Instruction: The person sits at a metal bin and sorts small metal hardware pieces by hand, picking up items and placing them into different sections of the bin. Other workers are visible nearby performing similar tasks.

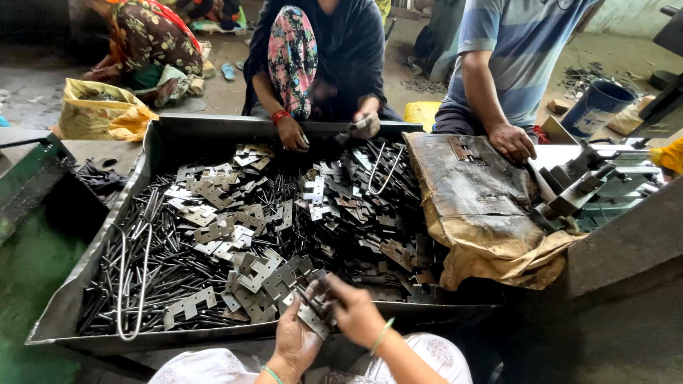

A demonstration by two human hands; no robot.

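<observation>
- Steel hinge leaf (314,318), flat and grey, sits between the person's two hands at the near rim of the metal tray (153,153).
- Left hand (297,340): palm up under the leaf, fingers curled round its lower edge, holding it.
- Right hand (353,310): fingers closed down on the leaf's upper part, together with a thin dark pin (307,297).
- Tray contents: loose hinge leaves (249,227) piled at centre; dark steel pins (153,245) heaped on the left side; two bent wire loops (131,284) lying across the pins.
- Right of the tray: a stained brown sack (477,206) draped over a bench edge.
- Far side: three co-workers. One co-worker's hand (292,134) reaches into the tray; another's hand (512,141) rests on the sack.
- Far right: a blue bucket (597,105) on the floor.
</observation>
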